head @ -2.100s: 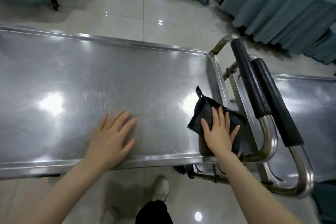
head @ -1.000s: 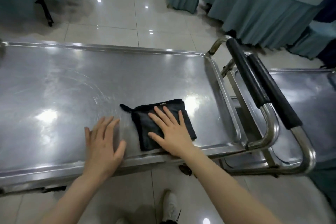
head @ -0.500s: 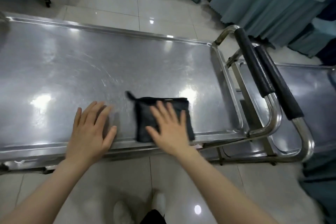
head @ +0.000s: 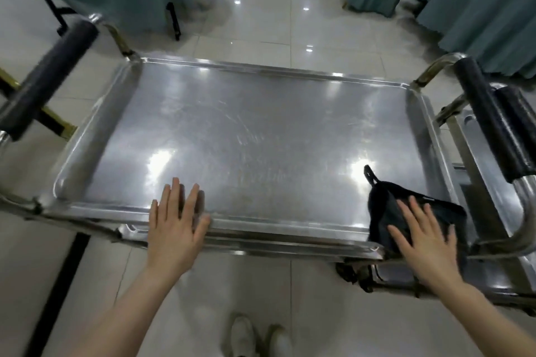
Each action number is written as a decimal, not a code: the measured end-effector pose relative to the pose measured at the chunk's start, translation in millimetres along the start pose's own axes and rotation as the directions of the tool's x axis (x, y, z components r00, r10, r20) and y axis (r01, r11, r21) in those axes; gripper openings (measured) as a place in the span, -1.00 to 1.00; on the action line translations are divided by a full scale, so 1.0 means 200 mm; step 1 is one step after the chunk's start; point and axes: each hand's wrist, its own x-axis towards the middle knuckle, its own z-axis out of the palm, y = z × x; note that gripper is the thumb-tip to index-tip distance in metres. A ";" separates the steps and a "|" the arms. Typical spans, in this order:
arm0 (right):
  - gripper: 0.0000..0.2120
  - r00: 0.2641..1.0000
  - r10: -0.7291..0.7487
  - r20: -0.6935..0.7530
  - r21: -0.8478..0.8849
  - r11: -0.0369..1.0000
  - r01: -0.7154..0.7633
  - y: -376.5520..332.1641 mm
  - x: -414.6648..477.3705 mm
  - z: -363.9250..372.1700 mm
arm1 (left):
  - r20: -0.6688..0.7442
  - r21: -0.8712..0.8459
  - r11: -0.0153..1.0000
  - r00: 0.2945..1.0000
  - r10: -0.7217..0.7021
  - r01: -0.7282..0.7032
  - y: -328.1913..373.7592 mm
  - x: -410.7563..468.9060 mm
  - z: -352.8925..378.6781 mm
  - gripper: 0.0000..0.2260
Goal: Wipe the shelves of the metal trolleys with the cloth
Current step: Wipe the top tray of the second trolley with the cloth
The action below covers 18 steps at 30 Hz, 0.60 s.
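Pressed cloth (head: 383, 206) flat under splayed right hand (head: 423, 240), apparently over rim of shelf (head: 290, 229); braced with flat left hand (head: 174, 229); needed overlapping strokes.

The shelf (head: 261, 130) is silver-grey steel, dulled by fine pale swirling scratches and broken by two white patches of glare. At its near right corner the cloth (head: 383, 211) is plain black. The left handle sleeve (head: 49, 78) and the right handle sleeve (head: 490, 119) are matt black. The floor (head: 275, 23) is glossy off-white tile with thin grey joints. The table skirts (head: 478, 9) are teal and the shoes (head: 243, 333) white.
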 end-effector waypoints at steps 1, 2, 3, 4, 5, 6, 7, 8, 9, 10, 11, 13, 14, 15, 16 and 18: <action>-0.29 0.999 -0.039 0.003 -0.004 0.999 0.039 -0.07 0.00 0.02 | 0.008 0.002 1.000 1.000 0.006 -0.006 0.00 0.00 0.00 -0.40; -0.31 0.994 -0.110 0.007 -0.020 0.994 0.110 -0.17 -0.01 0.03 | 0.012 0.001 1.000 1.000 0.012 -0.012 0.00 0.01 -0.01 -0.40; -0.34 0.979 -0.203 0.004 -0.053 0.978 0.203 -0.28 -0.01 0.05 | 0.015 0.001 1.000 1.000 0.014 -0.014 0.00 0.02 -0.01 -0.40; -0.35 0.953 -0.303 -0.006 -0.086 0.950 0.301 -0.42 -0.01 0.06 | 0.022 0.003 1.000 1.000 0.014 -0.014 -0.01 0.02 -0.01 -0.39; -0.36 0.918 -0.395 -0.013 -0.101 0.914 0.392 -0.58 0.00 0.08 | 0.033 0.011 1.000 0.999 0.011 -0.012 -0.01 0.02 -0.01 -0.39; -0.36 0.881 -0.473 -0.020 -0.101 0.877 0.469 -0.74 0.00 0.09 | 0.045 0.025 1.000 0.999 0.009 -0.010 -0.01 0.01 -0.01 -0.39; -0.37 0.843 -0.538 -0.017 -0.098 0.840 0.534 -0.88 0.00 0.10 | 0.059 0.038 0.999 0.998 0.005 -0.007 -0.01 0.01 -0.02 -0.39; -0.37 0.811 -0.585 -0.006 -0.097 0.808 0.581 -0.99 -0.01 0.11 | 0.073 0.043 0.999 0.997 0.000 -0.003 -0.01 0.01 -0.03 -0.39; -0.38 0.788 -0.616 0.008 -0.095 0.784 0.614 -1.06 -0.01 0.11 | 0.088 0.043 0.999 0.996 -0.003 0.000 0.00 0.01 -0.04 -0.39; -0.38 0.772 -0.636 0.016 -0.102 0.767 0.634 -1.07 0.00 0.10 | 0.103 0.044 0.999 0.995 0.000 -0.005 -0.01 0.02 -0.04 -0.39; -0.38 0.762 -0.647 0.011 -0.118 0.756 0.643 -1.03 0.00 0.09 | 0.122 0.047 0.999 0.993 0.010 -0.015 -0.01 0.02 -0.05 -0.38; -0.38 0.776 -0.631 -0.008 -0.144 0.769 0.623 -0.82 -0.03 0.08 | 0.147 0.037 0.999 0.989 0.029 -0.035 -0.02 0.01 -0.06 -0.37; -0.39 0.802 -0.596 -0.020 -0.140 0.796 0.588 -0.68 -0.04 0.08 | 0.146 0.023 0.999 0.988 0.045 -0.049 -0.04 0.00 -0.07 -0.36; -0.39 0.837 -0.546 -0.029 -0.130 0.832 0.538 -0.53 -0.05 0.07 | 0.140 0.015 0.997 0.988 0.072 -0.075 -0.06 0.00 -0.08 -0.36; -0.39 0.878 -0.478 -0.024 -0.113 0.874 0.472 -0.40 -0.04 0.05 | 0.121 0.022 0.993 0.986 0.115 -0.118 -0.10 0.02 -0.09 -0.36; -0.39 0.947 -0.322 0.014 -0.070 0.944 0.322 -0.25 -0.04 0.02 | 0.080 0.093 0.975 0.977 0.197 -0.204 -0.21 0.05 -0.12 -0.36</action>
